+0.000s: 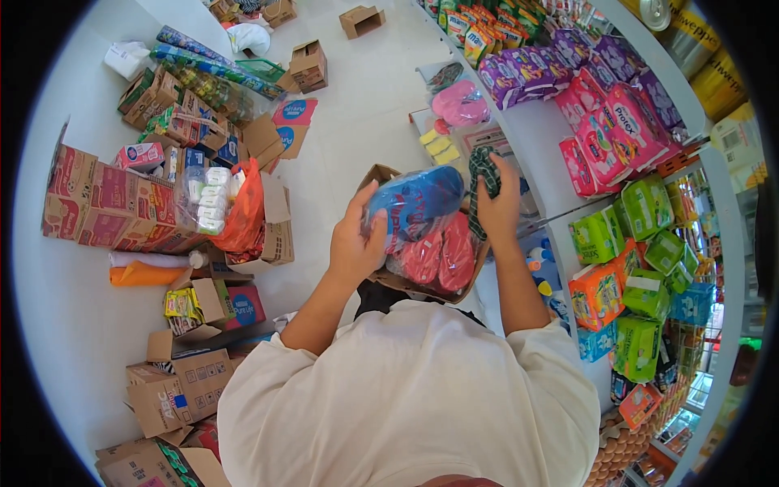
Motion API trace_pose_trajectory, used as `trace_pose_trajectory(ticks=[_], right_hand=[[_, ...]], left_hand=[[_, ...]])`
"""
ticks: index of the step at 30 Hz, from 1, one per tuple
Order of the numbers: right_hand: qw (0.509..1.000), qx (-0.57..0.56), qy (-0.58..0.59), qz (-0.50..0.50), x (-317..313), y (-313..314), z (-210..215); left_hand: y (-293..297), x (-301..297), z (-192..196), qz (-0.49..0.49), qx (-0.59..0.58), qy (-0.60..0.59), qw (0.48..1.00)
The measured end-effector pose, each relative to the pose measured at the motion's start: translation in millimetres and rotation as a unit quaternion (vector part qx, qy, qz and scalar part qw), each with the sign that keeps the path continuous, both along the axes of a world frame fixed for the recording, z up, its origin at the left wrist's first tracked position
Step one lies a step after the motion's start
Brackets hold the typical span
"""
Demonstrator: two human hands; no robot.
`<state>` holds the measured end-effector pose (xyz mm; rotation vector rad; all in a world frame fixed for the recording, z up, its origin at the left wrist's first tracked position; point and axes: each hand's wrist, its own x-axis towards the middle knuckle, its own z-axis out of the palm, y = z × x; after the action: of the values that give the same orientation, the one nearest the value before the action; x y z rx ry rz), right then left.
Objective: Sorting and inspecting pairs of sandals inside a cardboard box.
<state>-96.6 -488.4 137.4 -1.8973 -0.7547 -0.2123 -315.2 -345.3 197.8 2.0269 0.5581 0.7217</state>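
In front of my body, an open cardboard box (378,176) holds red slippers (438,253) in clear plastic. Above them is a pair of blue slippers (418,203) wrapped in clear plastic. My left hand (357,235) grips that pack by its left end, thumb on top. A dark green patterned flat piece (482,183), its kind unclear, is held upright by my right hand (498,199) at the right side of the box. Just beyond the right hand, pink slippers (460,104) and a yellow pack (439,148) lie on the low shelf.
Shelves on my right carry purple packs (527,75), pink packs (617,122) and green packs (639,349). Along the left wall stand several cartons (109,203), an orange plastic bag (243,213) and rolled sheets (215,65). Farther off, small boxes (308,65) sit on the floor (349,105).
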Motion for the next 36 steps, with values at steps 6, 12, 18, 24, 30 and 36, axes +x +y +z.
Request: trace_pose_trajectory(ticks=[6,12,18,24,30,36], right_hand=[[0.958,0.110,-0.142,0.224,-81.2,-7.0,23.7],[0.920,0.037,-0.254,0.295,-99.7,3.7,11.6],[0.940,-0.017,-0.173,0.293,-63.0,-18.9,-26.4],[0.997,-0.013,0.022,0.074,-40.4,-28.2,-42.2],[0.977,0.066,-0.085,0.182,-71.0,-3.8,54.4],[0.953,-0.039,-0.217,0.206,-68.5,-3.2,78.8]], left_hand=[[5.9,16.4,-3.8,0.011,-0.049,-0.019,0.999],[21.3,20.1,1.1,-0.040,-0.056,-0.079,0.995],[33.8,1.2,19.8,-0.016,-0.199,-0.079,0.977],[49.5,-12.1,21.8,0.010,-0.143,-0.094,0.985],[23.1,-10.1,5.1,-0.079,0.048,0.025,0.995],[29.1,-15.7,-3.9,-0.154,0.143,-0.146,0.967]])
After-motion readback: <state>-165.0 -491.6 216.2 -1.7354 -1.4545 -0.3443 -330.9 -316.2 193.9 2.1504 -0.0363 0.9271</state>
